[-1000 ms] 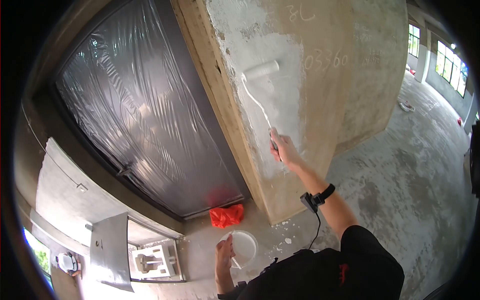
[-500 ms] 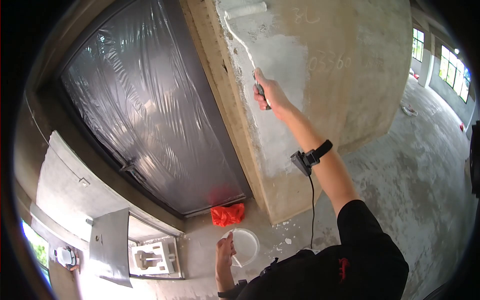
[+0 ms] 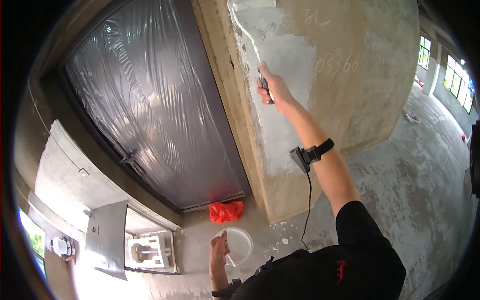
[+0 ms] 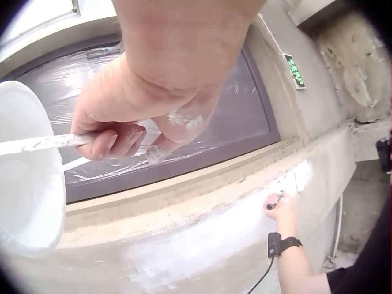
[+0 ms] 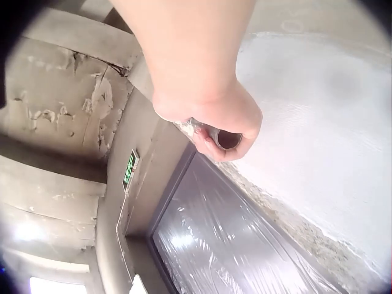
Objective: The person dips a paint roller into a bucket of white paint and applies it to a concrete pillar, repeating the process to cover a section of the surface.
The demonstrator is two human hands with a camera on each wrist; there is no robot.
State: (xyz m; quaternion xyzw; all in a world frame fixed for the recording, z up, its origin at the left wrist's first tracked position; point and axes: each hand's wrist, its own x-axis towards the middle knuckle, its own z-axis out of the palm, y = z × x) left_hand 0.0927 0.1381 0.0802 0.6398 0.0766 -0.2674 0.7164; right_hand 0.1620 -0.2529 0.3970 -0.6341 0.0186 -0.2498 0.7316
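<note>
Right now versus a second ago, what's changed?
Right grip carried the white cylindrical paint roller higher up the tan concrete wall. Nothing taken hold of or let go; left grip keeps the round white bucket's thin white handle. Crumpled red bag stayed put.

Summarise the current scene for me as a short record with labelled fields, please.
Right hand: grips the dark handle of a white paint roller
Left hand: holds the white-coated handle of a round white bucket
Wall: grey-brown concrete, with a pale coated patch
Door: dark, under clear plastic film
Floor: crumpled red plastic near the bucket
</note>
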